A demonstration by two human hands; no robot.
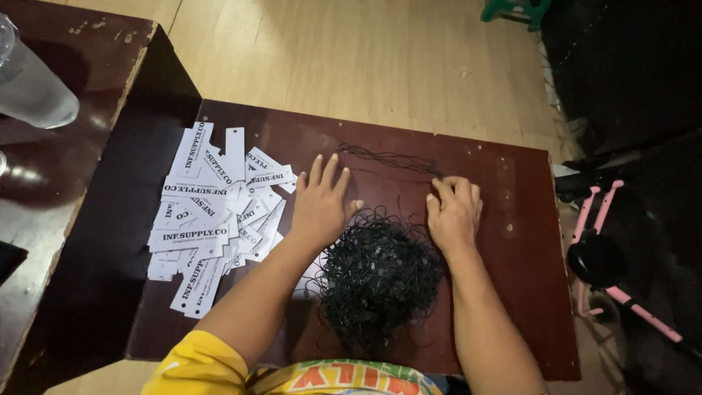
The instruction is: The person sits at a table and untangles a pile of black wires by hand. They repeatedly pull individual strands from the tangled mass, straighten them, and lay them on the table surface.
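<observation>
Two hands on worktop (512, 219) — left hand (319, 207) flat, released; right hand (455, 212) pinching one black string (387, 158). Best drawn slowly from tangled pile (380, 281) — avoids snagging.

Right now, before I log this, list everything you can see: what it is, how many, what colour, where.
paper tags: a loose pile, too many to count, white with black print, left part of the board
string loops: one tangled heap, black, board centre between the hands
single string: one, black, stretched out past the fingers at the board's far side
board: one, dark red-brown, over the wooden floor
side table: one, dark brown, far left
clear bottle: one, on the side table
pink-framed object: one, pink and black, right edge
left hand: flat, fingers spread, beside the tags
right hand: fingers curled, pinching the single string's end
</observation>
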